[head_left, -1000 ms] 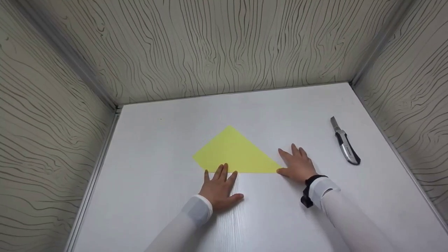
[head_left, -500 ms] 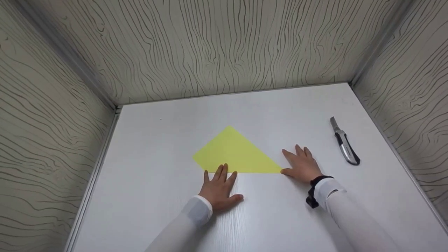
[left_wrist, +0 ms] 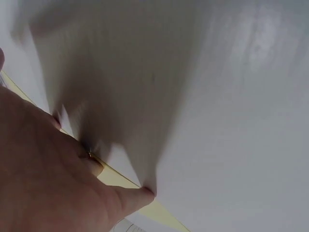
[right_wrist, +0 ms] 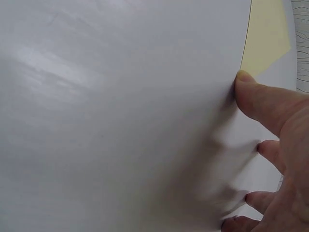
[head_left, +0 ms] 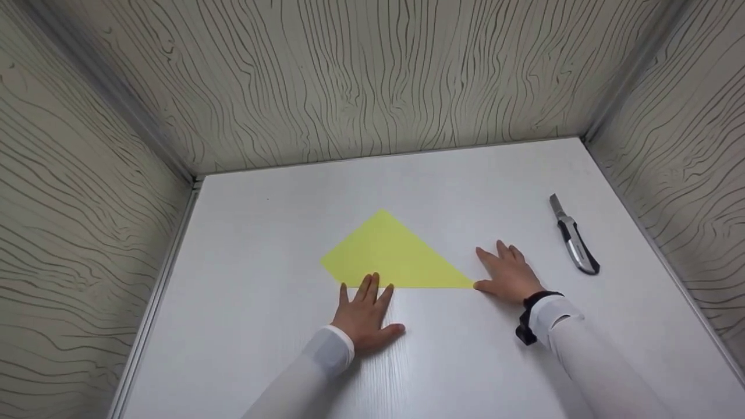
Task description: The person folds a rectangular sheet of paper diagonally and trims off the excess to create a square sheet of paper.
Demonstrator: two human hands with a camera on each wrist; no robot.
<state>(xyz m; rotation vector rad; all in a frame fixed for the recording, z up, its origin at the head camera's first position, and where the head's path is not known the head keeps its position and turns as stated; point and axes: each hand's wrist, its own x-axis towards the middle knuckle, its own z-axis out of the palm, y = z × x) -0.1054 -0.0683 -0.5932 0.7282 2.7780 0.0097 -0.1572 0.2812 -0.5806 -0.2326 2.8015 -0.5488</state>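
Over the past second, your right hand (head_left: 506, 278) has slid rightward along the near edge of the yellow paper (head_left: 384, 250), thumb (head_left: 481, 285) now out at the tip of the right corner. More of that edge shows between your hands. Black wristband (head_left: 529, 315) and right sleeve (head_left: 593, 361) shifted the same way; fingers now nearer the utility knife (head_left: 575, 235).
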